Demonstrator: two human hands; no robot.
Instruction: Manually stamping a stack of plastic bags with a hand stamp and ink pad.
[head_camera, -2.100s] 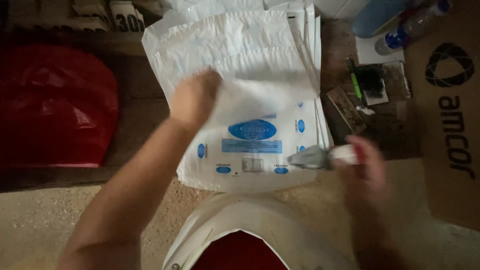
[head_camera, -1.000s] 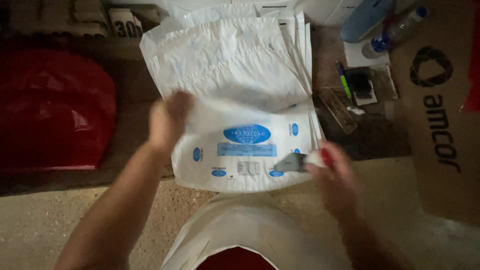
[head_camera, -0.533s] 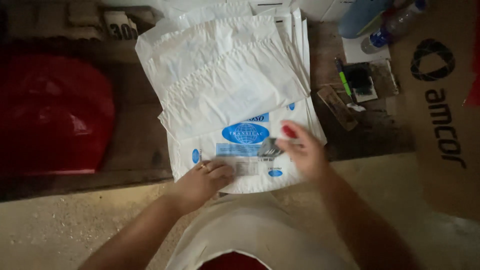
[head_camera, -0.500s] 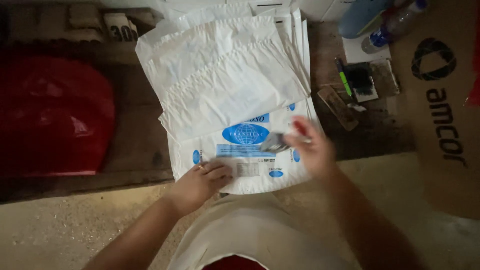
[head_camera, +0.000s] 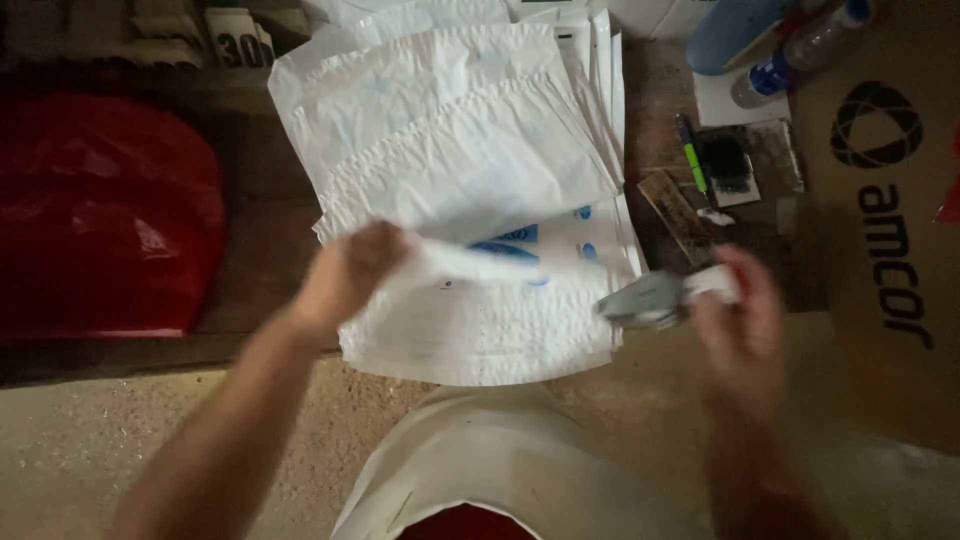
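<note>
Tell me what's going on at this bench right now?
A person stands over a stack of white bags on a wooden bench. The left hand lifts the top bag by its edge, folding it upward. The right hand holds a blurred grey tool beside the stack.

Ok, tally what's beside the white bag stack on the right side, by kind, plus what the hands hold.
Plastic bottles: 2
Green pens: 1
Black ink pads: 1
Cardboard boxes: 1
Grey tool in right hand, blurred: 1
White bag lifted by left hand: 1
Total: 7
</note>
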